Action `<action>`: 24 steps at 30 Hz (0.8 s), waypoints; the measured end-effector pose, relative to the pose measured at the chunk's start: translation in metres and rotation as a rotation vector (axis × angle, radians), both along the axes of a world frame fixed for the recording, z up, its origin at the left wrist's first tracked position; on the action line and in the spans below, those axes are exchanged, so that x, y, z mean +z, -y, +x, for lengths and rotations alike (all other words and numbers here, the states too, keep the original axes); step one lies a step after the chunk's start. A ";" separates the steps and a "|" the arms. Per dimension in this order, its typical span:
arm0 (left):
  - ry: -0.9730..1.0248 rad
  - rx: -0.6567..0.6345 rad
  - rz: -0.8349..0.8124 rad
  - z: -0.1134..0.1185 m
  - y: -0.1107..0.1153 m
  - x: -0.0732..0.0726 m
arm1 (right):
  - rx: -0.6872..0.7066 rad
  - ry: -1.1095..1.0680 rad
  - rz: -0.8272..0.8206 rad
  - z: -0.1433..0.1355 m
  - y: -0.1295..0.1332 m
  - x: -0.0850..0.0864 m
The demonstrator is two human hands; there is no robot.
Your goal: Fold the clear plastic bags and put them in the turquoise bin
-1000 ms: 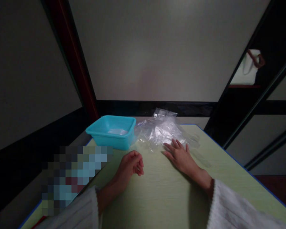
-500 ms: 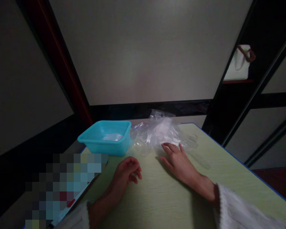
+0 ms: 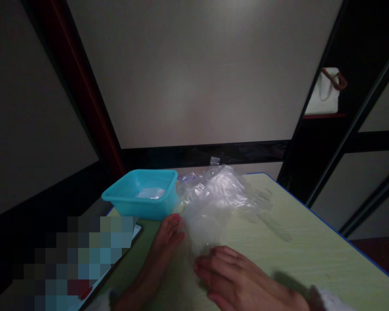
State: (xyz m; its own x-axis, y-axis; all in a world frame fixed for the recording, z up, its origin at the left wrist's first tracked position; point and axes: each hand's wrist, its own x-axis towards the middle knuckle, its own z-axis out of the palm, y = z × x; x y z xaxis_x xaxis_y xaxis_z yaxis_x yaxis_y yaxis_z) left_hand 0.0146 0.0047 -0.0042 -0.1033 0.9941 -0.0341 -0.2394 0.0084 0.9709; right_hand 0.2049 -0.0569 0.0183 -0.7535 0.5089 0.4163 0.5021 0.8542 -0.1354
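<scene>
A clear plastic bag [image 3: 204, 226] stretches from the heap toward me, blurred by motion. My right hand [image 3: 236, 276] is closed on its near end, with the fingers bent together. On the bag's left side is my left hand [image 3: 164, 244], its fingers loosely curved and the thumb apart from them. It is at or close to the bag's edge; whether it touches, I cannot tell. Behind both hands lies a crumpled heap of clear plastic bags [image 3: 228, 188].
A turquoise plastic basin [image 3: 142, 209] stands at the table's back left, with something clear or whitish inside. Left of my left hand lies a flat, thin-edged object [image 3: 136, 231], mostly pixelated. The pale green table [image 3: 298, 255] has a blue edge. A white bag [image 3: 324, 93] sits on a shelf at right.
My right hand has come from the heap's edge back toward me, drawing a clear bag with it. My left hand has shifted slightly left, and its fingers have straightened a little.
</scene>
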 end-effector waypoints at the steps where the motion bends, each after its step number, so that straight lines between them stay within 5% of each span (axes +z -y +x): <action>1: 0.017 -0.017 -0.011 0.000 0.001 -0.001 | 0.034 0.004 0.022 -0.001 0.000 -0.001; 8: 0.116 -0.117 -0.082 0.006 0.011 -0.004 | 0.238 -0.033 0.159 -0.002 0.003 -0.004; 14: -0.070 -0.181 -0.060 0.002 0.012 -0.007 | 0.025 -0.249 0.409 0.011 -0.007 0.003; 19: -0.119 -0.284 -0.101 -0.001 0.005 -0.015 | -0.437 -0.299 0.007 0.027 -0.034 -0.004; 24: -0.140 -0.399 -0.045 0.000 0.006 -0.015 | -0.536 -0.183 -0.280 0.027 -0.043 -0.011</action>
State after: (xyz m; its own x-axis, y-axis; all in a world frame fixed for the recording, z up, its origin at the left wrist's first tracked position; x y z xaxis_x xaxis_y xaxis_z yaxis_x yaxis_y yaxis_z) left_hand 0.0143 -0.0015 -0.0192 0.2827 0.9548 -0.0913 -0.0750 0.1169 0.9903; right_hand 0.2319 -0.0139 0.0069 -0.2932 0.9041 0.3108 0.7978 0.4105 -0.4416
